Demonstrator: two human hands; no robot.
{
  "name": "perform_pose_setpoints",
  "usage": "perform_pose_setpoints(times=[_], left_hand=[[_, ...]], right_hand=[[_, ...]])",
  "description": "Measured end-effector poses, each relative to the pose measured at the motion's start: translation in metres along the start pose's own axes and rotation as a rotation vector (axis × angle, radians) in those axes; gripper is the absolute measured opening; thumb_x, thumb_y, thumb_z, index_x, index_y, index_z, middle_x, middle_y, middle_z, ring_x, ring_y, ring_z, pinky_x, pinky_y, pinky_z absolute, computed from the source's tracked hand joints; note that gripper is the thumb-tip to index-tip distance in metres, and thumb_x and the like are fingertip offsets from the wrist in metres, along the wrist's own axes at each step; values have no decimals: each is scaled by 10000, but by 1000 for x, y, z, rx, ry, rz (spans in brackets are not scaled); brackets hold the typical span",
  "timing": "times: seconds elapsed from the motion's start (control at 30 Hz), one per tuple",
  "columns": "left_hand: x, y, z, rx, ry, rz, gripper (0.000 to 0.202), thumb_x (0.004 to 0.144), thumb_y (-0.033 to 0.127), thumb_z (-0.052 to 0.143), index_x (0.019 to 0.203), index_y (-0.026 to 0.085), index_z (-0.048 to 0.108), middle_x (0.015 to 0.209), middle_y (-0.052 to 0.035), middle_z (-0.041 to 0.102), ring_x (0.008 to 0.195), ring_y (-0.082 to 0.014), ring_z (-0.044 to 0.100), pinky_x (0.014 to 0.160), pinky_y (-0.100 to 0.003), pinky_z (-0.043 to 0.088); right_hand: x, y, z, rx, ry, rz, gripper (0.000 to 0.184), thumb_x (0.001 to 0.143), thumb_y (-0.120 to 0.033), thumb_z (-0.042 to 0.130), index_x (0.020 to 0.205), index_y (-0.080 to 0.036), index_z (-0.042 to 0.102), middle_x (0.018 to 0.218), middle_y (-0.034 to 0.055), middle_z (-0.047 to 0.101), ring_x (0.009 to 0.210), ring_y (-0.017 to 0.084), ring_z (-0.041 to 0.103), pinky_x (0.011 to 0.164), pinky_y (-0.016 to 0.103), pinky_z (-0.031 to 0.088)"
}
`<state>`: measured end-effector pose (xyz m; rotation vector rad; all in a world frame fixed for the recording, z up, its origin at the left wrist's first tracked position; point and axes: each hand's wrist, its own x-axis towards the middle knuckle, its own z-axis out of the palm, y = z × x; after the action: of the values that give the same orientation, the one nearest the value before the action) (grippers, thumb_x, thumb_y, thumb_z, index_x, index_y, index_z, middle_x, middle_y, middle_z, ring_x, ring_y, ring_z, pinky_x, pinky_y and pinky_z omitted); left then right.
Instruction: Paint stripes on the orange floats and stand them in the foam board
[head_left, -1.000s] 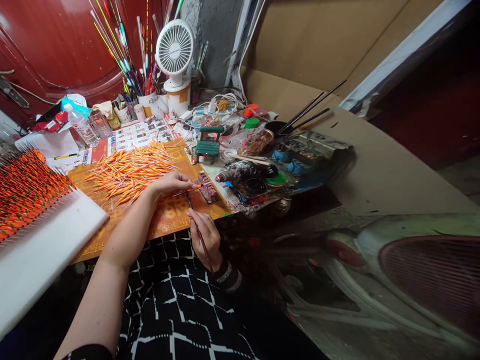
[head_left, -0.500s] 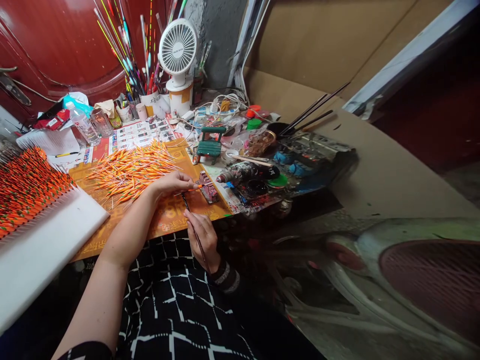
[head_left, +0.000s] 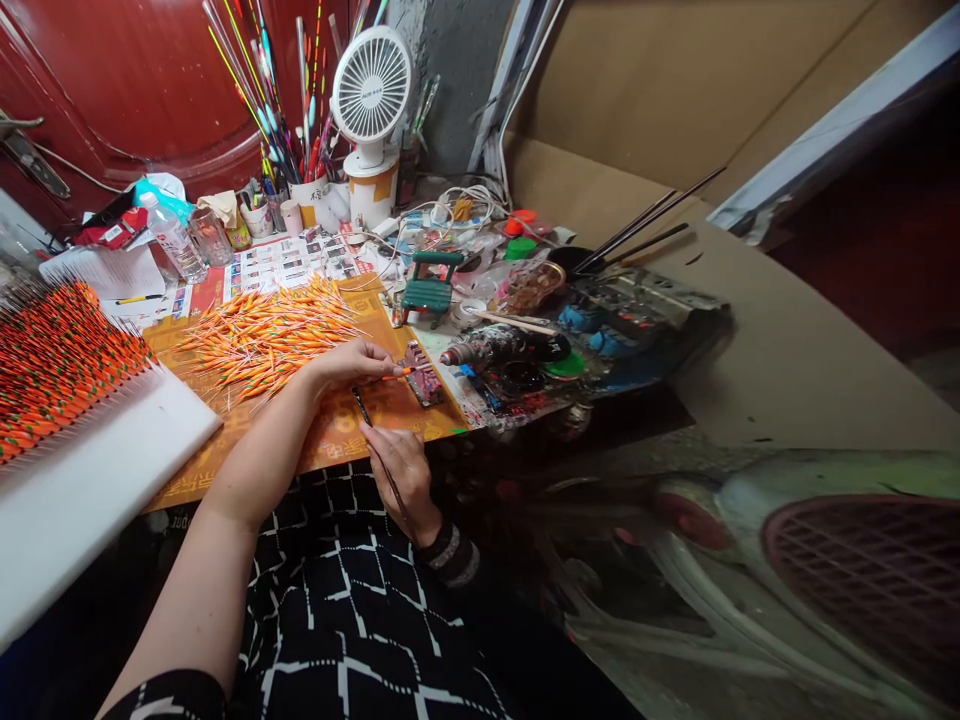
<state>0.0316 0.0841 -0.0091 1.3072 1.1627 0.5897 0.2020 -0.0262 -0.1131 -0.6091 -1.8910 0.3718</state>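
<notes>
My left hand (head_left: 346, 362) pinches a thin orange float (head_left: 390, 376), its tip resting on a small dark stand (head_left: 424, 373) on the orange sheet (head_left: 337, 425). Just below it, my right hand (head_left: 397, 470) grips a slim dark brush (head_left: 375, 450) whose tip points up toward the float. A loose heap of orange floats (head_left: 270, 335) lies left of my left hand. More floats stand in rows on a white foam board (head_left: 90, 470) at the far left.
A white desk fan (head_left: 371, 100), cups of brushes and rods (head_left: 300, 190), a water bottle (head_left: 174, 240), a small green bench (head_left: 429, 290), paint lids and a smeared palette area (head_left: 525, 370) crowd the table. A large floor fan (head_left: 862, 570) sits at lower right.
The view has shifted slightly, so everything sits a little further right. My right hand has drawn the brush a little leftward. My left hand still holds the float on the stand.
</notes>
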Motion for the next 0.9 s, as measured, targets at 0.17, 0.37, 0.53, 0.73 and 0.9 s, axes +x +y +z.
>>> perform_pose_setpoints(times=[0.17, 0.37, 0.53, 0.73, 0.9], left_hand=[[-2, 4, 3, -46, -5, -2, 464, 558, 516, 873, 625, 110, 660, 489, 46, 479, 453, -44, 334, 472, -223, 177], [-1, 1, 1, -23, -5, -3, 455, 575, 510, 871, 634, 110, 662, 489, 46, 468, 449, -39, 310, 467, -223, 155], [2, -4, -3, -14, -18, 13, 482, 597, 537, 872, 594, 126, 618, 483, 57, 408, 443, -37, 280, 468, -224, 141], [3, -6, -2, -33, -15, 26, 461, 636, 536, 853, 623, 127, 643, 474, 63, 399, 431, -38, 275, 458, -229, 143], [0, -3, -1, -50, 7, 20, 462, 639, 524, 866, 612, 135, 618, 474, 61, 416, 418, -41, 307, 444, -225, 169]], right_hand=[[-1, 1, 0, -9, -10, 0, 495, 1006, -112, 485, 1485, -233, 517, 1225, 114, 717, 1088, 246, 671, 929, 427, 520], [-1, 0, 1, 19, 14, 15, 506, 1003, -109, 485, 1492, -239, 508, 1231, 116, 711, 1092, 238, 669, 946, 421, 528], [-2, 2, 2, 32, 70, 25, 496, 1005, -117, 477, 1485, -238, 514, 1207, 118, 717, 1074, 241, 678, 936, 427, 558], [-4, 5, 1, 40, 119, 31, 487, 1007, -111, 478, 1478, -230, 516, 1191, 130, 715, 1059, 242, 685, 924, 442, 583], [-3, 8, -10, 102, 163, 53, 464, 997, -94, 501, 1439, -226, 555, 1137, 124, 719, 1034, 231, 694, 901, 415, 596]])
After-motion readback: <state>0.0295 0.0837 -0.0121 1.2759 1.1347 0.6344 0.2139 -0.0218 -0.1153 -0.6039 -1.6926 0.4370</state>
